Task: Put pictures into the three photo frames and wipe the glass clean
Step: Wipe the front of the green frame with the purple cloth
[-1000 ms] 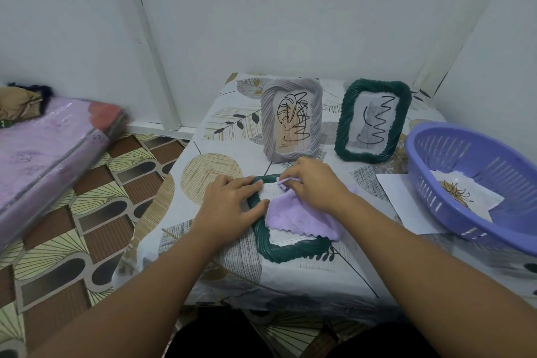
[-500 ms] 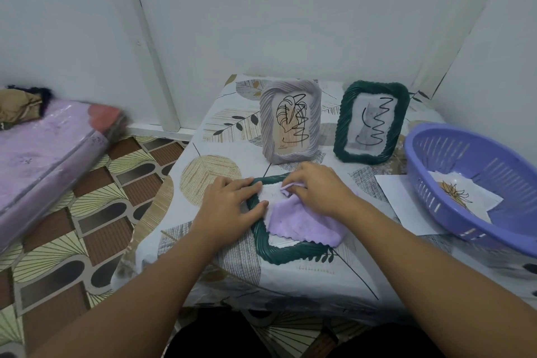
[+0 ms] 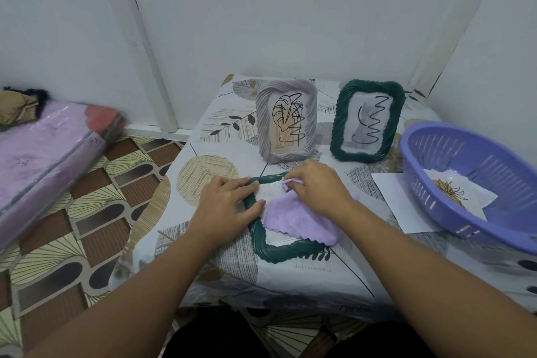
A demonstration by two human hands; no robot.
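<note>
A dark green photo frame (image 3: pixel 286 251) lies flat near the table's front edge. My left hand (image 3: pixel 226 206) presses flat on its left side, fingers spread over the rim and glass. My right hand (image 3: pixel 316 186) is closed on a lilac cloth (image 3: pixel 299 222) that covers most of the frame's glass. Behind them two frames stand upright with line drawings inside: a grey one (image 3: pixel 286 120) and another dark green one (image 3: pixel 367 120).
A purple plastic basket (image 3: pixel 476 180) with a leaf picture (image 3: pixel 452 193) inside sits at the right, over a white sheet (image 3: pixel 398 200). The small table (image 3: pixel 209 131) has a leaf-patterned cover and stands in a wall corner. A wrapped pink mattress (image 3: pixel 43 154) lies on the floor at left.
My right hand with the cloth has shifted slightly toward the frame's upper edge. My left hand stays on the frame.
</note>
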